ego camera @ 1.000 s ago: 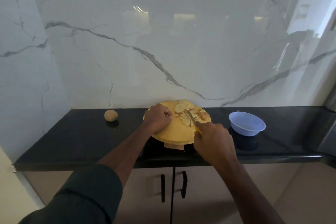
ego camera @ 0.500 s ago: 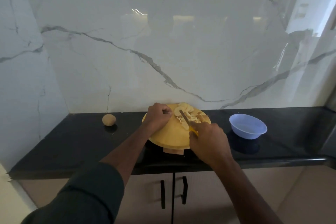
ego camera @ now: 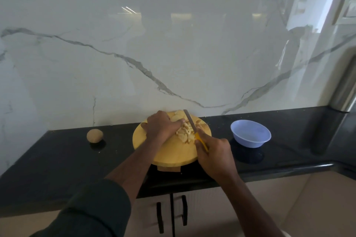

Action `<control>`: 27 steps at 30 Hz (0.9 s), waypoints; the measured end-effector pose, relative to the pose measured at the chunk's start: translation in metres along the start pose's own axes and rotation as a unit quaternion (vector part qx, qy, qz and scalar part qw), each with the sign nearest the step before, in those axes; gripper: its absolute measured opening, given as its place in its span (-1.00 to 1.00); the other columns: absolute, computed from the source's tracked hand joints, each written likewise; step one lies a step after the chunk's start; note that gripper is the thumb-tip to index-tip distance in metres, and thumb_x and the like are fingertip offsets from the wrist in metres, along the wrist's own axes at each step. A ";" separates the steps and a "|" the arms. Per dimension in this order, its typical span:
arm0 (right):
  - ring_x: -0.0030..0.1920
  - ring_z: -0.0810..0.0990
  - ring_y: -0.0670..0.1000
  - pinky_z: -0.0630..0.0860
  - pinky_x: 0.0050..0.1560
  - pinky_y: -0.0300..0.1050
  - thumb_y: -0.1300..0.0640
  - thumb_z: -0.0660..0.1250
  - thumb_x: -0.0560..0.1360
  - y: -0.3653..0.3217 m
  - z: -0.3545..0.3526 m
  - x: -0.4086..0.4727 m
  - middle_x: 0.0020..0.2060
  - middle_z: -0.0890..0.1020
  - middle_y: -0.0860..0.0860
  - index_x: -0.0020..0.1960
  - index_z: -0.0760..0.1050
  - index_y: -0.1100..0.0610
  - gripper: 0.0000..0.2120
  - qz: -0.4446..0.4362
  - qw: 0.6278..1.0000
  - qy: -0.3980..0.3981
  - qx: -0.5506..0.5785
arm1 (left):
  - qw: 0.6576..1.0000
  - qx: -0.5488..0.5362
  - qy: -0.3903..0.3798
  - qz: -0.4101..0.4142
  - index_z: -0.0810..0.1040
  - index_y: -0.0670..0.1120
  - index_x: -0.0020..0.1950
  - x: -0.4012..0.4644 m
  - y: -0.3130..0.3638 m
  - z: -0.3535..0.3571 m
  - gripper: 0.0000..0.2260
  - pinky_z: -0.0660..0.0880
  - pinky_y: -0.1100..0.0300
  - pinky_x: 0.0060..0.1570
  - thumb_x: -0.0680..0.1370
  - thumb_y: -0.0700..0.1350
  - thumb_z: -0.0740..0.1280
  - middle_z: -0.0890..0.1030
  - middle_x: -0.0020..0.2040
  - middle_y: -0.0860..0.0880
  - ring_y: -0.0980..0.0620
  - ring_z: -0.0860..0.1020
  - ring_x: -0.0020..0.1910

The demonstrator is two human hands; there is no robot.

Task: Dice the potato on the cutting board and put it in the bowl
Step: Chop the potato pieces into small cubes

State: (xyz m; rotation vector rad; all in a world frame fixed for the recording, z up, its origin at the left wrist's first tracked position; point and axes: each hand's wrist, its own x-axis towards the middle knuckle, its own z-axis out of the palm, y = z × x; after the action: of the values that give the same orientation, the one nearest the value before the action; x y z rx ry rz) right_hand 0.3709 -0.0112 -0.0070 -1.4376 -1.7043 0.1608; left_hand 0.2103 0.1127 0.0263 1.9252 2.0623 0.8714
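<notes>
A round wooden cutting board (ego camera: 169, 150) lies on the black counter, with pale potato pieces (ego camera: 185, 133) heaped on its far right part. My left hand (ego camera: 160, 126) rests on the board with curled fingertips holding the pieces at their left side. My right hand (ego camera: 213, 152) grips the yellow handle of a knife (ego camera: 190, 124), whose blade points away over the pieces. A light blue bowl (ego camera: 250, 133) stands to the right of the board; I see nothing in it.
A whole unpeeled potato (ego camera: 94, 135) sits on the black counter (ego camera: 57, 159) left of the board. A marble wall rises right behind. A steel appliance (ego camera: 344, 86) stands at the far right. Cabinet doors with black handles (ego camera: 171, 213) are below the counter edge.
My left hand has slid right onto the potato pieces. The knife blade has swung to point straight away over the pile. The view has tilted slightly.
</notes>
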 end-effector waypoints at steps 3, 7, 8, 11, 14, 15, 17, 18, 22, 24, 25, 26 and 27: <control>-0.38 0.56 -0.11 0.50 -0.32 -0.36 0.09 0.32 0.65 0.001 -0.001 0.000 -0.35 0.56 -0.13 0.53 0.36 0.05 -0.54 0.011 1.000 -0.008 0.019 | 0.999 -0.018 -0.007 -0.027 0.62 -0.04 -0.04 0.007 0.001 0.005 -0.46 0.36 -0.18 0.24 0.29 0.40 0.42 0.65 -0.07 0.00 -0.11 0.57 0.06; -0.35 0.58 -0.11 0.48 -0.32 -0.38 0.06 0.31 0.65 -0.001 -0.001 -0.002 -0.27 0.63 -0.04 0.54 0.35 0.03 -0.53 0.014 1.000 -0.014 0.017 | 0.998 -0.043 -0.011 -0.046 0.63 -0.04 0.01 0.008 0.004 0.002 -0.52 0.31 -0.17 0.23 0.33 0.31 0.45 0.65 -0.02 0.01 -0.12 0.55 0.11; -0.35 0.58 -0.11 0.48 -0.32 -0.38 0.06 0.31 0.65 -0.001 -0.001 -0.002 -0.27 0.63 -0.04 0.54 0.36 0.03 -0.53 0.015 1.000 -0.014 0.019 | 0.998 -0.049 -0.006 -0.044 0.63 -0.05 0.02 0.006 0.006 -0.001 -0.56 0.30 -0.16 0.23 0.37 0.27 0.45 0.64 -0.03 0.02 -0.11 0.54 0.10; -0.37 0.57 -0.11 0.48 -0.32 -0.38 0.08 0.32 0.65 -0.001 -0.003 -0.001 -0.33 0.58 -0.10 0.52 0.38 0.07 -0.54 0.017 0.999 -0.011 0.029 | 0.995 -0.097 0.008 -0.021 0.63 -0.06 -0.07 0.002 0.004 -0.008 -0.72 0.36 -0.08 0.19 0.44 0.15 0.45 0.56 -0.20 0.09 -0.04 0.53 0.00; -0.37 0.57 -0.10 0.48 -0.33 -0.36 0.08 0.32 0.65 -0.001 -0.004 -0.002 -0.33 0.60 -0.07 0.52 0.39 0.08 -0.55 0.010 1.000 -0.005 0.029 | 0.989 -0.140 0.002 0.038 0.55 0.07 -0.13 -0.002 -0.010 -0.021 -0.81 0.51 -0.10 0.16 0.41 0.12 0.47 0.55 -0.21 0.18 0.02 0.55 -0.06; -0.37 0.57 -0.09 0.49 -0.33 -0.34 0.08 0.32 0.64 -0.001 -0.004 -0.002 -0.33 0.61 -0.06 0.51 0.40 0.08 -0.55 0.008 1.000 -0.002 0.029 | 0.988 -0.141 -0.005 0.060 0.57 0.10 -0.10 -0.003 -0.017 -0.025 -0.81 0.52 -0.11 0.16 0.38 0.13 0.46 0.56 -0.19 0.21 0.04 0.57 -0.05; -0.40 0.56 -0.09 0.49 -0.36 -0.33 0.09 0.33 0.64 -0.001 -0.004 -0.002 -0.36 0.59 -0.07 0.50 0.41 0.09 -0.56 0.004 1.000 0.002 0.027 | 0.987 -0.122 -0.027 0.103 0.65 0.09 0.01 -0.008 -0.032 -0.036 -0.75 0.51 -0.08 0.19 0.38 0.11 0.47 0.58 -0.13 0.23 0.07 0.57 0.00; -0.42 0.55 -0.10 0.47 -0.37 -0.34 0.09 0.34 0.64 -0.002 -0.004 -0.002 -0.39 0.56 -0.10 0.50 0.42 0.10 -0.56 0.001 1.000 0.003 0.025 | 0.986 -0.104 -0.039 0.121 0.67 0.07 0.07 -0.012 -0.040 -0.042 -0.74 0.49 -0.04 0.21 0.41 0.07 0.49 0.59 -0.08 0.21 0.09 0.56 0.03; -0.47 0.51 -0.11 0.44 -0.41 -0.36 0.10 0.35 0.62 -0.006 -0.004 -0.004 -0.44 0.50 -0.14 0.49 0.43 0.09 -0.56 -0.006 1.000 0.007 0.016 | 0.981 -0.077 -0.081 0.161 0.66 0.03 0.15 -0.026 -0.064 -0.055 -0.68 0.44 0.24 0.06 0.41 -0.01 0.54 0.60 0.07 0.11 0.09 0.56 0.08; -0.50 0.48 -0.14 0.42 -0.44 -0.36 0.11 0.36 0.62 -0.012 -0.003 -0.007 -0.45 0.49 -0.16 0.49 0.43 0.09 -0.55 -0.015 1.000 0.012 0.003 | 0.979 -0.070 -0.087 0.168 0.67 0.10 0.12 -0.029 -0.071 -0.057 -0.63 0.47 0.09 0.13 0.33 0.12 0.51 0.57 0.01 0.20 0.11 0.56 0.03; -0.50 0.47 -0.15 0.41 -0.46 -0.35 0.10 0.36 0.62 -0.016 -0.002 -0.008 -0.44 0.49 -0.16 0.49 0.43 0.09 -0.56 -0.023 1.000 0.013 -0.008 | 0.979 -0.063 -0.093 0.169 0.66 0.14 0.12 -0.030 -0.073 -0.056 -0.60 0.46 0.01 0.17 0.30 0.17 0.48 0.55 0.00 0.22 0.14 0.54 0.01; -0.48 0.48 -0.14 0.43 -0.43 -0.34 0.09 0.34 0.62 -0.022 -0.001 -0.010 -0.41 0.52 -0.15 0.49 0.43 0.07 -0.56 -0.028 0.999 0.011 -0.021 | 0.978 -0.058 -0.100 0.173 0.65 0.16 0.14 -0.032 -0.075 -0.056 -0.57 0.43 -0.03 0.19 0.30 0.20 0.46 0.55 0.01 0.22 0.16 0.53 0.01; -0.43 0.51 -0.14 0.50 -0.37 -0.28 0.06 0.33 0.63 -0.029 0.000 -0.011 -0.35 0.56 -0.11 0.50 0.41 0.05 -0.55 -0.029 0.999 0.001 -0.035 | 0.977 -0.054 -0.106 0.177 0.64 0.16 0.17 -0.034 -0.075 -0.056 -0.56 0.39 -0.03 0.21 0.31 0.21 0.47 0.55 0.02 0.22 0.16 0.52 0.02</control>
State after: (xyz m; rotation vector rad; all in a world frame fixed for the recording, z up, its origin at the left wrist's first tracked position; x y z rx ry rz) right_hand 0.3494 -0.0297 0.0043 -1.4373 -1.7634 0.0681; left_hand 0.1230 0.0657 0.0236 2.2524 1.5473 0.7840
